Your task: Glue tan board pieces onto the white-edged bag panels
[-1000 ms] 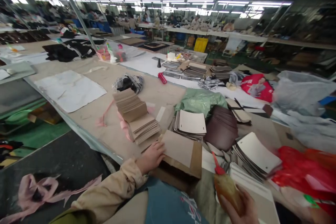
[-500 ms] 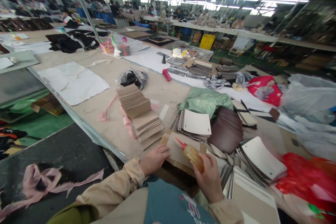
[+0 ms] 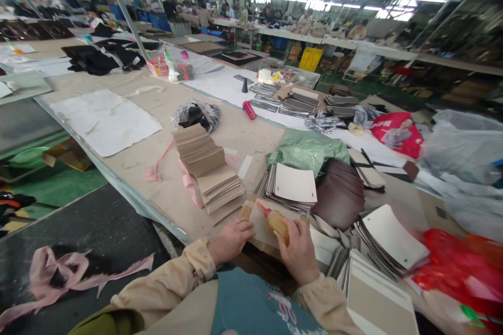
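Observation:
My right hand (image 3: 301, 251) is wrapped round an amber squeeze glue bottle (image 3: 276, 223) with a red nozzle. The bottle lies tilted, its tip pointing to the upper left, low over a brown cardboard surface (image 3: 259, 238) with taped edges. On the left corner of that surface rest the fingers of my left hand (image 3: 231, 239), stretched out and close together; its thumb is hard to see. Just beyond are a fanned stack of tan card pieces (image 3: 222, 186) and a pile of white-faced panels (image 3: 294, 183). Whether glue is coming out cannot be made out.
Dark brown panels (image 3: 340, 193) and a green plastic bag (image 3: 306, 149) lie behind. More white panels (image 3: 393, 235) and a red plastic bag (image 3: 448, 261) are at right. A pink bottle (image 3: 249, 110) and a black cone (image 3: 244, 85) stand farther off. People work in the background.
My right hand has moved the glue bottle left across the cardboard, towards my left hand. My left hand has stayed at the corner. The view has shifted slightly.

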Action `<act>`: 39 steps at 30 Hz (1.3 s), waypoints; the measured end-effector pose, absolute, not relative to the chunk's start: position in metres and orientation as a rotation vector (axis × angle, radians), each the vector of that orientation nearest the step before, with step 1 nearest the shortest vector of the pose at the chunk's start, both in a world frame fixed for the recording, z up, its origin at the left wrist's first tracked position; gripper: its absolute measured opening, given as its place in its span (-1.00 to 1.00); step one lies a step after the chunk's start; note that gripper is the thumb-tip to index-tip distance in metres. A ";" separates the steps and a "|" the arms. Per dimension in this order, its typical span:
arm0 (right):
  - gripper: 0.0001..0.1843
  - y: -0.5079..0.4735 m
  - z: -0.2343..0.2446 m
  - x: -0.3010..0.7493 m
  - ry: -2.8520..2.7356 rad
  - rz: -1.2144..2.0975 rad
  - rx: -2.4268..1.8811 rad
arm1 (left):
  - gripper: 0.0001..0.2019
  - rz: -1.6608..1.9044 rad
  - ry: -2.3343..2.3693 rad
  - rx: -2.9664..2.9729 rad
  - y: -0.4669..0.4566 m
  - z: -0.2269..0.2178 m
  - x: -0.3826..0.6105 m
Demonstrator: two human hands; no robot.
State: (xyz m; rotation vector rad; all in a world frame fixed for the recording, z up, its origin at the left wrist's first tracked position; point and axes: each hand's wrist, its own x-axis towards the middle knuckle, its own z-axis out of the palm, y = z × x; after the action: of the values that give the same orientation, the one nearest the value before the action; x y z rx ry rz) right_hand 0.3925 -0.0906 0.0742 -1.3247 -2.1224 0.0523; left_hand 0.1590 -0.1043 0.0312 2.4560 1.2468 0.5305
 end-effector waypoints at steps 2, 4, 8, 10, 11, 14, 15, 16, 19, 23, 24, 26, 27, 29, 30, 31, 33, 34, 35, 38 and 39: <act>-0.63 -0.091 0.073 0.391 -2.130 0.061 -1.342 | -0.72 0.539 1.247 2.463 -0.104 0.033 0.159; -0.64 -0.092 0.073 0.390 -2.125 0.080 -1.354 | -0.73 0.542 1.245 2.474 -0.104 0.034 0.160; -0.65 -0.097 0.076 0.393 -2.064 0.100 -1.393 | -0.73 0.528 1.251 2.479 -0.104 0.032 0.160; -0.65 -0.100 0.078 0.398 -2.031 0.085 -1.420 | -0.73 0.521 1.244 2.474 -0.104 0.031 0.160; -0.65 -0.102 0.079 0.401 -2.021 0.075 -1.434 | -0.73 0.518 1.237 2.472 -0.103 0.031 0.160; -0.66 -0.109 0.080 0.414 -1.993 0.048 -1.494 | -0.73 0.524 1.222 2.476 -0.103 0.030 0.159; -0.67 -0.112 0.080 0.419 -1.981 0.038 -1.524 | -0.73 0.525 1.221 2.482 -0.102 0.030 0.159; -0.67 -0.115 0.080 0.424 -1.969 0.032 -1.557 | -0.72 0.526 1.221 2.488 -0.102 0.031 0.159; -0.65 -0.123 0.083 0.438 -1.935 0.033 -1.653 | -0.73 0.535 1.225 2.501 -0.103 0.030 0.159; -0.60 -0.132 0.087 0.453 -1.876 0.031 -1.759 | -0.74 0.551 1.246 2.520 -0.104 0.027 0.159; -0.58 -0.133 0.088 0.456 -1.857 0.024 -1.783 | -0.73 0.552 1.247 2.526 -0.104 0.027 0.159; -0.57 -0.136 0.088 0.460 -1.823 0.012 -1.814 | -0.73 0.559 1.244 2.535 -0.103 0.026 0.159; -0.57 -0.137 0.088 0.462 -1.811 0.012 -1.824 | -0.72 0.561 1.242 2.538 -0.103 0.026 0.159; -0.57 -0.137 0.088 0.463 -1.806 0.017 -1.831 | -0.73 0.566 1.242 2.540 -0.103 0.026 0.159; -0.57 -0.137 0.088 0.462 -1.810 0.019 -1.830 | -0.73 0.569 1.240 2.540 -0.103 0.025 0.159; -0.58 -0.137 0.088 0.460 -1.819 0.024 -1.827 | -0.74 0.570 1.238 2.540 -0.103 0.025 0.159; -0.60 -0.134 0.088 0.454 -1.854 0.039 -1.801 | -0.74 0.574 1.234 2.542 -0.103 0.025 0.158; -0.61 -0.132 0.088 0.450 -1.876 0.049 -1.778 | -0.74 0.577 1.233 2.545 -0.104 0.025 0.158; -0.62 -0.129 0.088 0.444 -1.897 0.062 -1.752 | -0.75 0.580 1.232 2.547 -0.104 0.025 0.158; -0.63 -0.118 0.085 0.424 -1.938 0.106 -1.666 | -0.76 0.584 1.229 2.552 -0.104 0.025 0.157; -0.64 -0.113 0.085 0.416 -1.946 0.130 -1.636 | -0.76 0.584 1.229 2.552 -0.104 0.026 0.157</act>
State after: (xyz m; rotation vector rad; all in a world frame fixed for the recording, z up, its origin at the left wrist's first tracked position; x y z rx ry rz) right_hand 0.4161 -0.1135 0.0845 -1.6359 -1.9459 0.1303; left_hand 0.1568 -0.1043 0.0257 2.5524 1.2292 0.5839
